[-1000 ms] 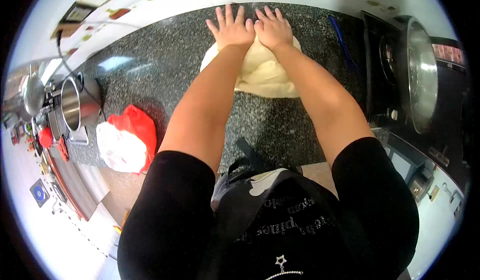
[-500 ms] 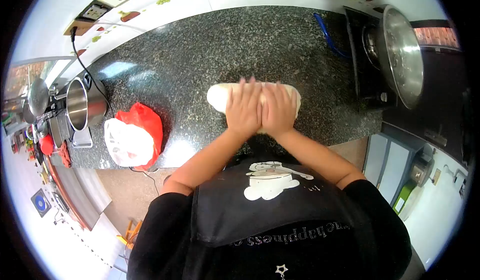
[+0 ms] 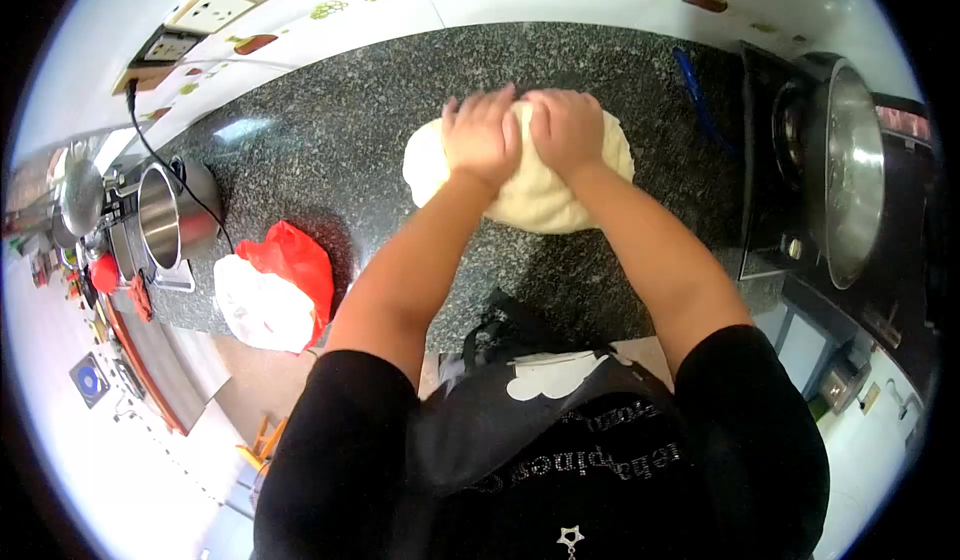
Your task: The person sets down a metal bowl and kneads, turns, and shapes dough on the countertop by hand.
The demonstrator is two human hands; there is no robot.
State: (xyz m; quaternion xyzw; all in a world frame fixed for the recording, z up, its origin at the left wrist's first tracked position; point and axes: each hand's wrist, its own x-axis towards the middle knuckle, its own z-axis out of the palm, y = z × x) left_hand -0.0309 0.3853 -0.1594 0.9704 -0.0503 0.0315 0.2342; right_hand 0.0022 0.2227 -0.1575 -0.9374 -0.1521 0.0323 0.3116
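Note:
A large pale lump of dough point(image 3: 540, 195) lies on the dark speckled counter point(image 3: 330, 130), in front of my body. My left hand point(image 3: 482, 138) presses on its upper left part, with the fingers curled over the far edge. Close beside it, my right hand point(image 3: 567, 128) grips the upper middle of the dough, fingertips bent down on the far side. Both thumbs lie near each other on top, and the fingertips are partly hidden or blurred.
A red and white bag point(image 3: 275, 295) sits at the left, near a steel pot point(image 3: 172, 215) with a black cord. On the right are a blue strip point(image 3: 695, 95) and a large metal pan point(image 3: 853, 175) on a black stove. Wall sockets point(image 3: 215, 8) are at the upper left.
Half a second ago both hands were nearer my body on a narrow roll of dough. Now they are farther forward, and the dough is spread wider. The camera view has shifted too.

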